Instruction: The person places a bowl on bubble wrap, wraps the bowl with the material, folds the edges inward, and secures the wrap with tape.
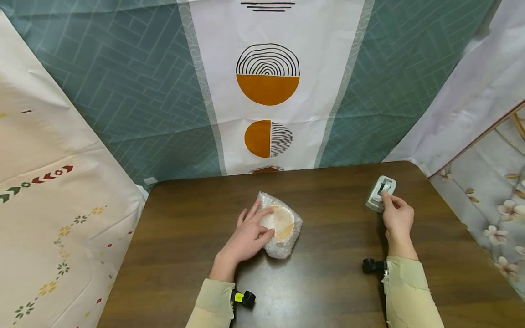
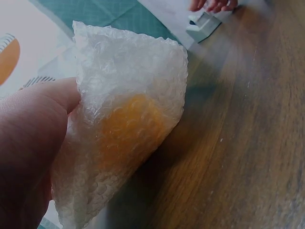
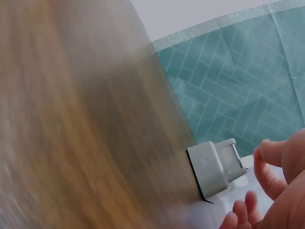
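Observation:
A parcel of clear bubble wrap lies on the table, with a round, pale yellowish thing showing through its top. My left hand rests on it, thumb and fairly straight fingers pressing the upper side. In the left wrist view, the bubble wrap has an orange patch inside. A grey tape dispenser stands near the far right corner. At its front, my right hand pinches a pale, see-through end of tape between thumb and forefinger. The other fingers are loosely bent in the right wrist view.
The dark wooden table ends at a back edge against a green and white patterned cloth. A cream cloth hangs on the left, and a floral cloth on the right. A black wrist camera sits beside the left sleeve.

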Tool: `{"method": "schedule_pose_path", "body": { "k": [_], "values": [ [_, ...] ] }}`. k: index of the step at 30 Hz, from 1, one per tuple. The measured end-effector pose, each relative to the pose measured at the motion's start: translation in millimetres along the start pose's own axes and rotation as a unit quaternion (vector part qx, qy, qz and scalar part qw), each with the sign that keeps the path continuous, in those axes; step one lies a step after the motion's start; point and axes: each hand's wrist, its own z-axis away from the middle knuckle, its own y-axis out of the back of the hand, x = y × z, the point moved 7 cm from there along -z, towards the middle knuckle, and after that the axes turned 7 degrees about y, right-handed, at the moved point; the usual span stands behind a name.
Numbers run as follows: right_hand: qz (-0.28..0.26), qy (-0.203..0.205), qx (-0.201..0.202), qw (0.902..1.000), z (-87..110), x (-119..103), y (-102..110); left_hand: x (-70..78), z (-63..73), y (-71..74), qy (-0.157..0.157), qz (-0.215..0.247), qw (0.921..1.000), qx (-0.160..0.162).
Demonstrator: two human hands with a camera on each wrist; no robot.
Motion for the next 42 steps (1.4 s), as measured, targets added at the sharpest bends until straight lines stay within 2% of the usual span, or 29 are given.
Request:
{"method": "schedule_pose_path", "body": {
  "k": [4, 10, 13, 17, 20, 24, 29, 33, 36, 39, 42],
  "values": [
    [-0.039, -0.038, -0.008, 0.9985, 4.5, 5, -3, -0.3, 3.5, -1.0, 0.004, 0.0, 1.0, 0.0],
    [-0.107, -0.074, 0.007, 0.9914, 6.0, 3, -5, 3.0, 1.0, -1.4, 0.0, -0.002, 1.0, 0.007],
    [-0.134, -0.078, 0.026, 0.9875, 10.7, 1, -8, 4.1, 0.1, -1.5, 0.005, -0.008, 0.9999, 0.009],
    [-0.148, -0.064, 0.057, 0.9853, 13.2, 0, -12, 5.4, 0.8, -1.3, 0.015, -0.009, 0.9998, 0.013],
    [-0.15, -0.064, 0.065, 0.9844, 13.7, -1, -13, 6.3, 1.3, -1.5, 0.021, -0.006, 0.9997, 0.014],
    [-0.163, -0.076, 0.045, 0.9826, 20.7, -5, -15, 6.5, 0.9, -2.9, 0.023, -0.008, 0.9996, 0.012],
    [-0.185, -0.122, 0.001, 0.9752, 35.6, -5, -20, 7.4, 0.2, -1.1, 0.02, -0.015, 0.9996, 0.015],
    [-0.184, -0.124, 0.013, 0.975, 43.0, -2, -18, 7.1, 0.0, -2.0, 0.019, -0.021, 0.9995, 0.013],
    [-0.177, -0.11, 0.028, 0.9776, 45.7, 0, -16, 6.8, 0.0, -3.3, 0.02, -0.019, 0.9996, 0.009],
    [-0.194, -0.116, 0.032, 0.9736, 49.3, 3, -14, 7.1, -0.1, -3.4, 0.019, -0.015, 0.9997, 0.007],
    [-0.217, -0.134, 0.02, 0.9668, 53.5, 4, -14, 7.5, 0.2, -3.0, 0.02, -0.009, 0.9997, 0.009]
  ]
}}
